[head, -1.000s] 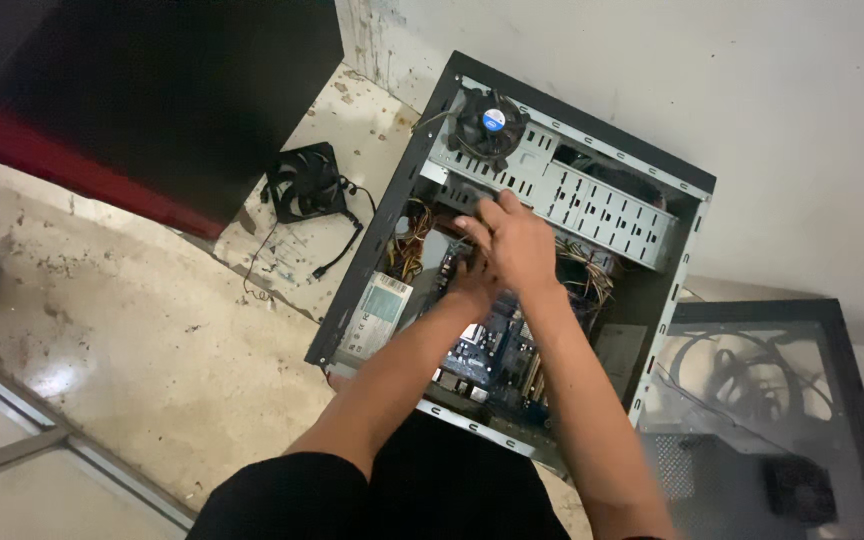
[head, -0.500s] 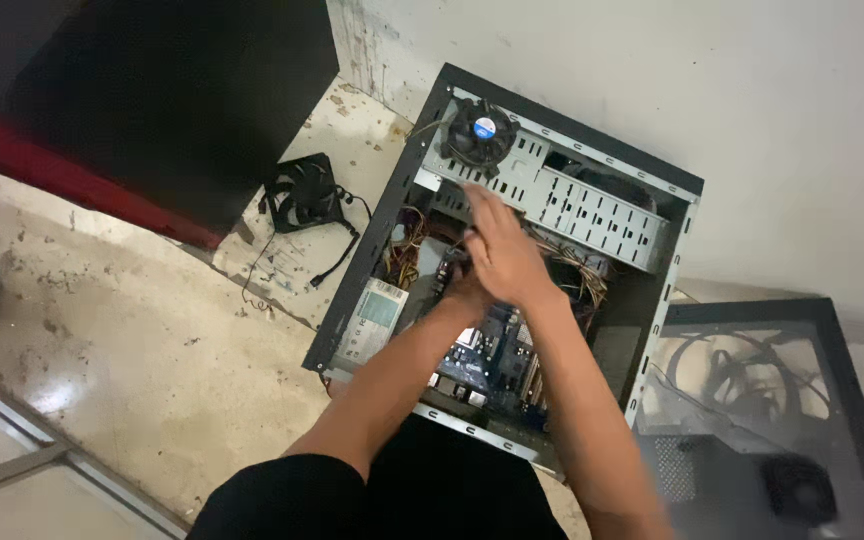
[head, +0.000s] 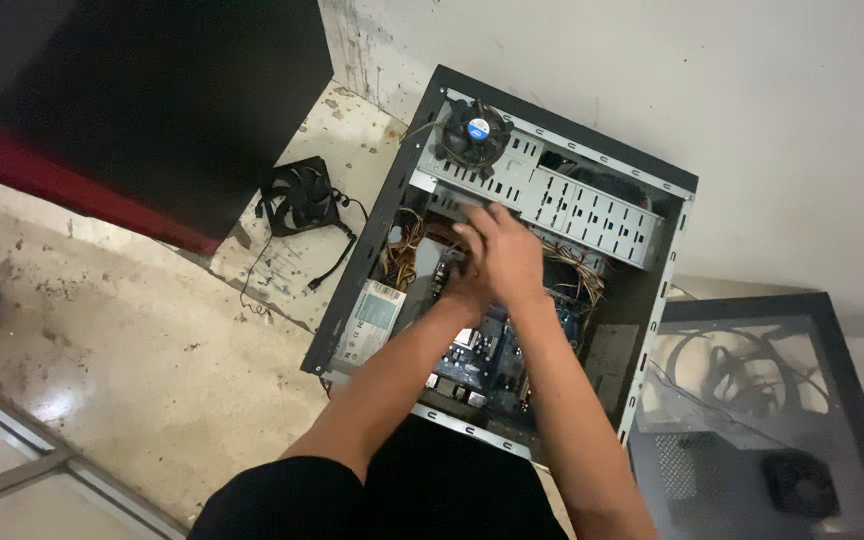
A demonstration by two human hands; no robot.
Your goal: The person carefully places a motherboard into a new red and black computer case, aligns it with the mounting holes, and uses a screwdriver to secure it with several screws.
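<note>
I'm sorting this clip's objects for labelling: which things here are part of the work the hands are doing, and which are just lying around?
In the work:
- open computer case
- motherboard
- right hand, on top
- left hand, mostly hidden beneath it

Lying about:
- loose black fan on the floor
- cooler fan resting on the drive cage
- second case with mesh panel

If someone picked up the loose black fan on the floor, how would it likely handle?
The loose black fan looks like a stiff plastic frame, so probably light and rigid. Its thin cable trails across the floor and would likely dangle floppily. Lying flat, it seems unlikely to roll.

Head view—steeply downward, seemingly near
</note>
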